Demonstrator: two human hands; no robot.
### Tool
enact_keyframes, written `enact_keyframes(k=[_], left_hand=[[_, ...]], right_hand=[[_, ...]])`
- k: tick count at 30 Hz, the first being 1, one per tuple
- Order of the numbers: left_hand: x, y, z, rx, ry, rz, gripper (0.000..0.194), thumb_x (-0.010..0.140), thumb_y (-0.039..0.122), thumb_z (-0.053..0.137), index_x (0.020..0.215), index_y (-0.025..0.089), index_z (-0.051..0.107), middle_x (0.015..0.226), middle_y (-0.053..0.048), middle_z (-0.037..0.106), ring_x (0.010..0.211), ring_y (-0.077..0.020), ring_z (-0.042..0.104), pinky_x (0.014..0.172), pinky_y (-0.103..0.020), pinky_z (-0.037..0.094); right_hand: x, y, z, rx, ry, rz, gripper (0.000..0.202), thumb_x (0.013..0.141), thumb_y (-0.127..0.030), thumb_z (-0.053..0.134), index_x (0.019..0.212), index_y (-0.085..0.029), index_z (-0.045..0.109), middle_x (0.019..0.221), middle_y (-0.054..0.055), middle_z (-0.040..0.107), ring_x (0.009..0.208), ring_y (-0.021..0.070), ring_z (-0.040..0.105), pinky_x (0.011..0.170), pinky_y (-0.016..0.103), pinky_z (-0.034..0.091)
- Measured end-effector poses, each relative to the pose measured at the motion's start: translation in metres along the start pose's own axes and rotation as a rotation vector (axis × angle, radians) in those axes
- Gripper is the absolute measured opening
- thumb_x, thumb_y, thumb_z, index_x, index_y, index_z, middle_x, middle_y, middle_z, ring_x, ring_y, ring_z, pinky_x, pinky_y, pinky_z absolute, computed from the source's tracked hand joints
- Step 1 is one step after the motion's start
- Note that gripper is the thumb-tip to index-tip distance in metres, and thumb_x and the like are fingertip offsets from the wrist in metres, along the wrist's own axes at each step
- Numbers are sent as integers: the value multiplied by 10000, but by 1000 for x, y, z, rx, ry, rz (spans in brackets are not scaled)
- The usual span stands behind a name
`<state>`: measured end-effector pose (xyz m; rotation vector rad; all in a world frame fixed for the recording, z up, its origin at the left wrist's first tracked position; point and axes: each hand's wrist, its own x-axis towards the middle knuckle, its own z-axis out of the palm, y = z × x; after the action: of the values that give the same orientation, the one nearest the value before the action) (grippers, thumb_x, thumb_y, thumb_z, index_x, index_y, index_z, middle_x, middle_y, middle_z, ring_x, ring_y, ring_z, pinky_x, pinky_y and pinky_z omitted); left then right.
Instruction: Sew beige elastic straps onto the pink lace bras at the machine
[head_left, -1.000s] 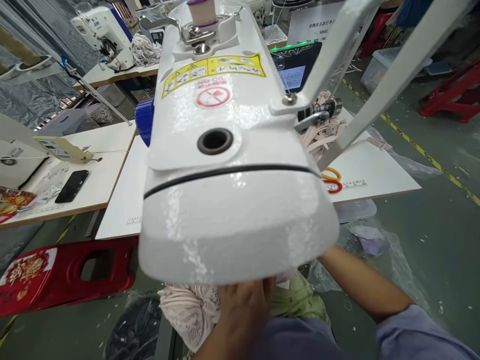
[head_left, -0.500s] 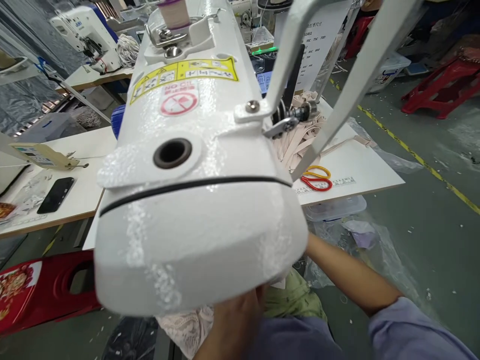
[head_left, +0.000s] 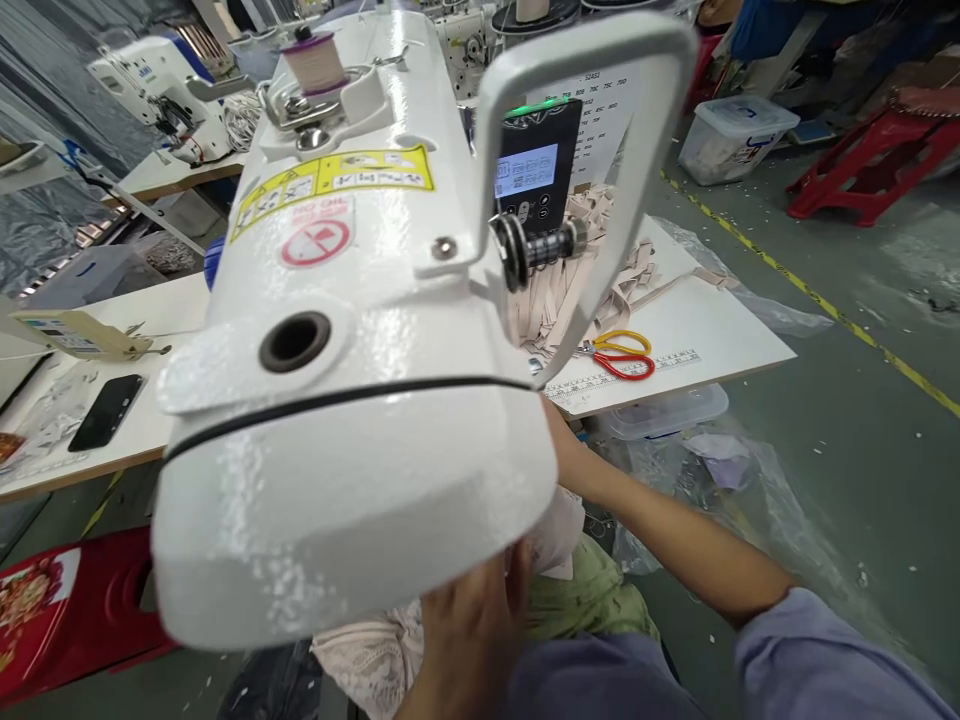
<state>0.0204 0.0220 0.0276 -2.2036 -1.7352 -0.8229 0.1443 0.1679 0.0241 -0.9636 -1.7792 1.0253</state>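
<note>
The white sewing machine head (head_left: 360, 500) fills the middle of the view and covers much of the work. My left hand (head_left: 472, 620) is below its front edge, back of the hand up, with the fingertips hidden under the machine. Beside that hand lies pale pink lace fabric (head_left: 375, 650). A smooth pale pink piece (head_left: 559, 535) shows on its other side, above green cloth (head_left: 589, 595) on my lap. My right forearm (head_left: 660, 530) reaches behind the machine head, which hides my right hand; what it touches cannot be seen.
Scissors with yellow and red handles (head_left: 622, 355) lie by a ruler strip on the white table (head_left: 735, 340). Pale straps (head_left: 555, 300) are heaped behind the grey metal guard (head_left: 645, 190). A control panel (head_left: 534, 165) stands there. At left are a phone (head_left: 106, 412) and red stool (head_left: 67, 610).
The view has shifted, so the machine sits further left and the panel shows more. My right forearm reaches further up behind the machine. More pale pink fabric shows beside my left hand.
</note>
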Motion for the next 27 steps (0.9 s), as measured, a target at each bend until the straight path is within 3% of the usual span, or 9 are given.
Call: enact_keyframes(k=[3,5,9,12,16,19,27], left_hand=[[-9,-19,2,-67,18,-81,462,920,365,568,1335,166,516,1130,-174,606,1076,-312,590,931,-443,444],[-15,-31,6,-194,5,-238,486,916,402,576,1331,164,494,1093,-158,610,1049,-310,604,912,-452,470],[-18,-44,19,-761,-139,-532,572,918,557,517,1338,174,458,1136,-160,623,1095,-306,626,913,-427,513],[-17,-45,27,-1019,-179,-612,716,846,657,571,1366,188,418,1277,-189,572,1204,-338,578,932,-421,516],[-17,-41,29,-1011,-165,-678,726,823,619,638,1366,195,408,1321,-178,553,1233,-329,558,987,-427,480],[-16,-36,27,-1018,-134,-673,668,833,578,648,1326,190,419,1289,-174,567,1182,-309,589,941,-410,505],[-10,-23,18,-885,-117,-682,621,804,566,681,1216,191,405,1207,-157,563,1085,-269,623,896,-386,518]], right_hand=[[-7,3,-1,2,34,-30,30,827,-193,584,849,-204,601,904,21,558,672,130,498,627,275,459],[-16,7,-2,46,110,-8,70,862,-259,583,890,-197,603,978,38,594,668,120,509,632,270,472],[-40,14,-1,100,184,37,115,890,-301,573,935,-198,596,959,44,611,713,130,550,629,263,465],[-56,16,1,140,183,18,146,910,-346,576,939,-204,584,941,44,606,754,142,569,667,273,479],[-71,14,3,142,162,-82,170,922,-381,587,927,-211,576,939,44,600,750,138,560,688,280,495],[-77,12,4,111,184,-146,184,931,-401,582,915,-218,567,922,45,601,801,151,571,711,284,501],[-88,13,5,45,188,-182,272,930,-496,558,917,-224,557,912,59,627,880,189,599,770,325,510]])
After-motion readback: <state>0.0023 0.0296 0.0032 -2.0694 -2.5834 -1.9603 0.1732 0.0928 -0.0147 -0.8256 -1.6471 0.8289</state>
